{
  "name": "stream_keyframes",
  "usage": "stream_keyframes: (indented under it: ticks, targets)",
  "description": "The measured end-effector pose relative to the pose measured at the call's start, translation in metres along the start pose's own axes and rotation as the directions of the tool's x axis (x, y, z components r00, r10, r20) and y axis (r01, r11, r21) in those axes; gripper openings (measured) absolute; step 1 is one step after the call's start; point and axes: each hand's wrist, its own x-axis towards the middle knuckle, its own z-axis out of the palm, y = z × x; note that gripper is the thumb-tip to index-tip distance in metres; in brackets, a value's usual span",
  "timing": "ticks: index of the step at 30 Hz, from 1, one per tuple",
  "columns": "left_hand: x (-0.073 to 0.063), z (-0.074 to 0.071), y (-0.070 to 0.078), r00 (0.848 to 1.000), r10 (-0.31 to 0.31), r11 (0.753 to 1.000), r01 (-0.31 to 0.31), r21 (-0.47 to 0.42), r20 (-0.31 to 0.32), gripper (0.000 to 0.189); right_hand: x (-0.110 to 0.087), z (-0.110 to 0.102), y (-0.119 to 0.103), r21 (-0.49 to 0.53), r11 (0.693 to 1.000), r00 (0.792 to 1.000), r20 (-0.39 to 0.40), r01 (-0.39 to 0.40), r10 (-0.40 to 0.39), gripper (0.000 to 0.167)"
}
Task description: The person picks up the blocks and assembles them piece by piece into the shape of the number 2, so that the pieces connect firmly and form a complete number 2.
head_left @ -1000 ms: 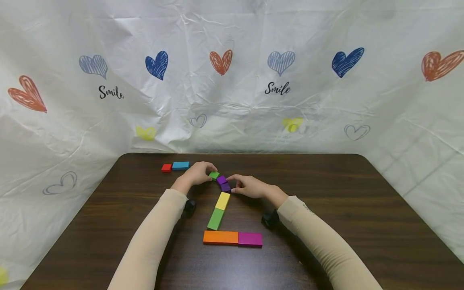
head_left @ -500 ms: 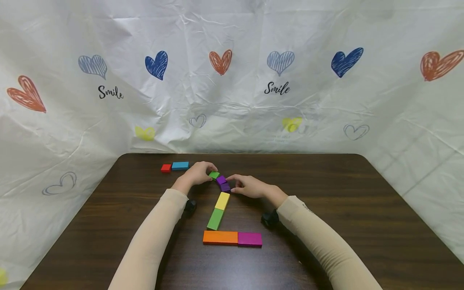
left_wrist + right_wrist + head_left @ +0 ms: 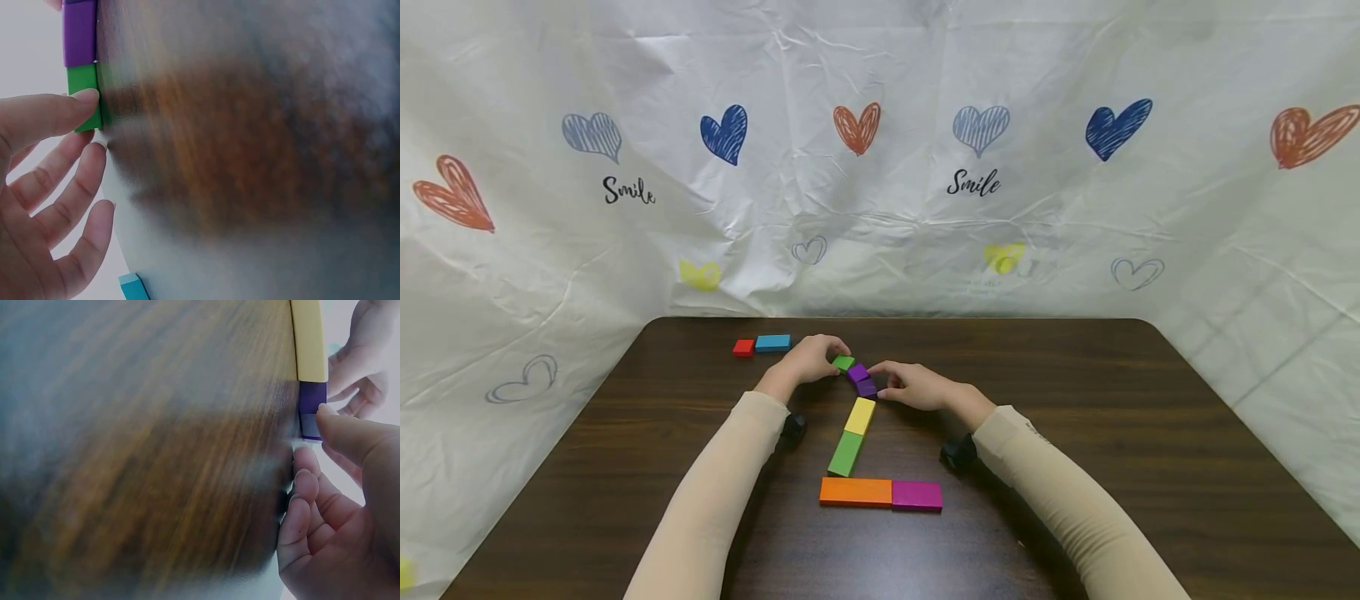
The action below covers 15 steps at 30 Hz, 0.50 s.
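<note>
My left hand pinches a small green block between thumb and forefinger; its other fingers spread loosely in the left wrist view. Touching that block's lower end is a purple block, followed by a dark purple block. My right hand has its thumb and forefinger at the right end of the dark purple block, the thumb against its corner in the right wrist view. The forefinger's contact is partly hidden. Just below lie a yellow block and a longer green block, slanting end to end.
An orange block and a magenta block form a row nearer the front. At the far left of the dark wooden table lie a red block and a blue block. A white printed sheet hangs behind.
</note>
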Motion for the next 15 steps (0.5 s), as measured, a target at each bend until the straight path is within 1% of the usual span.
stream_keyframes:
  ticks: [15]
  targets:
    - [0.0005,0.0003,-0.0021,1.000,-0.010,1.000,0.010,-0.001,0.004,0.036,0.0003,0.0006,-0.0008,0.005,1.000,1.000,-0.011,-0.008,0.008,0.047]
